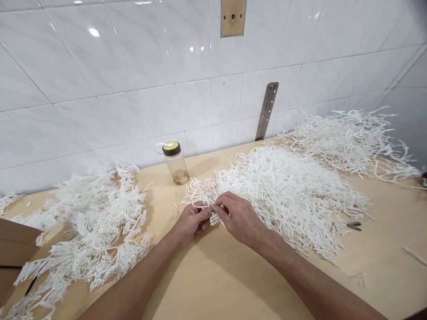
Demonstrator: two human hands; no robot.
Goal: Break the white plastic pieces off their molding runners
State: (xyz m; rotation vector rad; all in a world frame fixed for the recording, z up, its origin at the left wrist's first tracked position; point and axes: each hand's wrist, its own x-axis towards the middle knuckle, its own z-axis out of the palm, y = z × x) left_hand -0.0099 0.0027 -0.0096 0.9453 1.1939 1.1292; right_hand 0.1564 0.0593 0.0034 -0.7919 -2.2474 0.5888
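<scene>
My left hand (193,221) and my right hand (238,216) meet near the middle of the table, both with fingers pinched. Between them is a white branching plastic sprig (201,205), part of it looping above the left fingertips. The left thumb and fingers close on it, while the right thumb and index finger pinch it from the other side. Just behind my right hand spreads a large pile of thin white plastic strands (283,186). My fingers hide the exact point where the pieces meet.
A heap of branched white sprigs (100,222) lies at left beside a cardboard box (16,253). A clear bottle (176,166) stands near the tiled wall. Longer white strands (353,138) fill the back right corner. Small dark snips (354,226) rest on the right.
</scene>
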